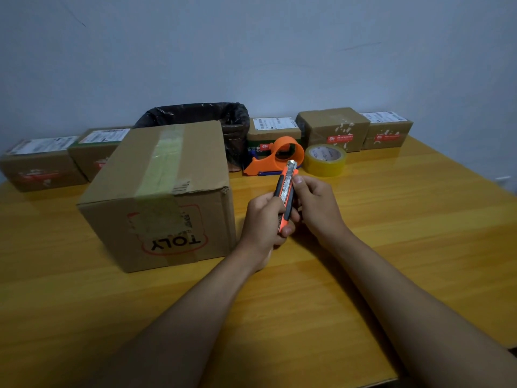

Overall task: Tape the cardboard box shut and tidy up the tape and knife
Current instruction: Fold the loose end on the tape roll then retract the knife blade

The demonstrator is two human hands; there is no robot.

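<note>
Both hands, left [264,219] and right [316,204], grip the knife [286,196] just right of the taped box [159,191]; its long axis points away toward the tape [325,159], nearer the right hand.

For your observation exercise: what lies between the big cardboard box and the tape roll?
In the head view, the orange tape dispenser stands between cardboard box and tape roll.

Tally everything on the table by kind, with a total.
Big box: 1
Small boxes: 5
Bin: 1
Dispenser: 1
Tape roll: 1
Knife, in both hands: 1
Total: 10
</note>
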